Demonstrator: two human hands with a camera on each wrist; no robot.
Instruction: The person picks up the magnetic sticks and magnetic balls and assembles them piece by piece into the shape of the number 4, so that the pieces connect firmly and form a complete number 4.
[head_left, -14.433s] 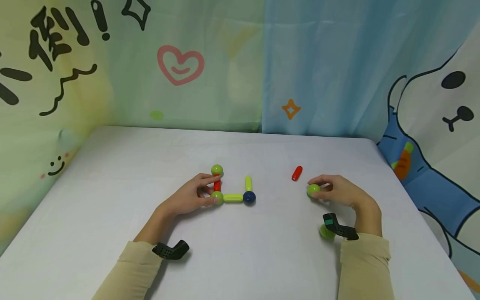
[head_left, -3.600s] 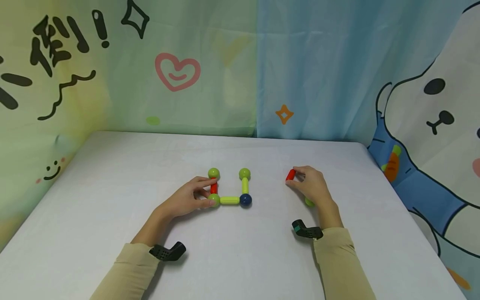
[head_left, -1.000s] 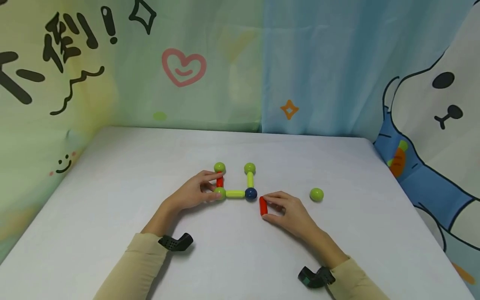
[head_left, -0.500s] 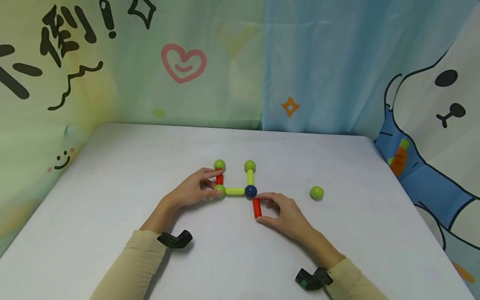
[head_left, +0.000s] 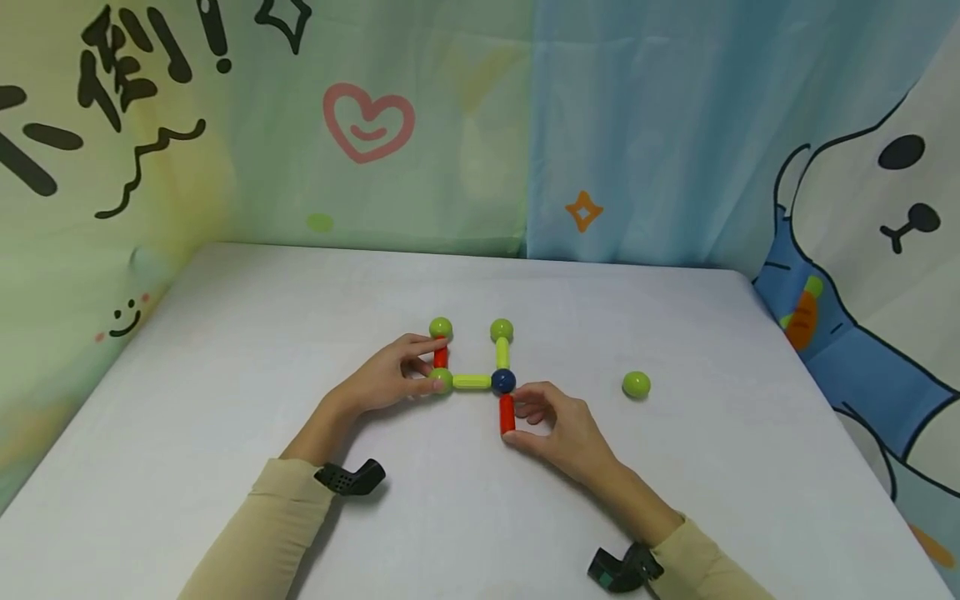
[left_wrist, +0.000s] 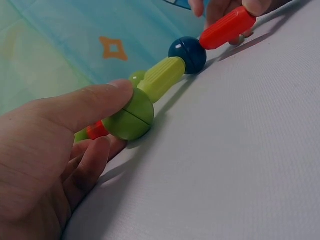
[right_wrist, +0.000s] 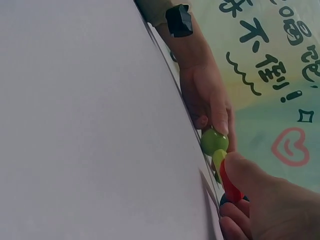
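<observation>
A U-shaped assembly of toy rods and balls lies on the white table. My left hand holds its left side, thumb on the near green ball and fingers along a red rod. From that ball a yellow-green rod runs right to a dark blue ball. Another yellow-green rod goes back from the blue ball to a green ball. My right hand pinches a second red rod between thumb and fingers, its far end right at the blue ball's near side.
A loose green ball sits on the white table, right of the right hand. Another green ball tops the left red rod. A printed curtain stands behind the table.
My right hand set a green ball on the back rod, then picked up the loose red rod and brought it left to the blue ball. The left hand keeps its hold.
</observation>
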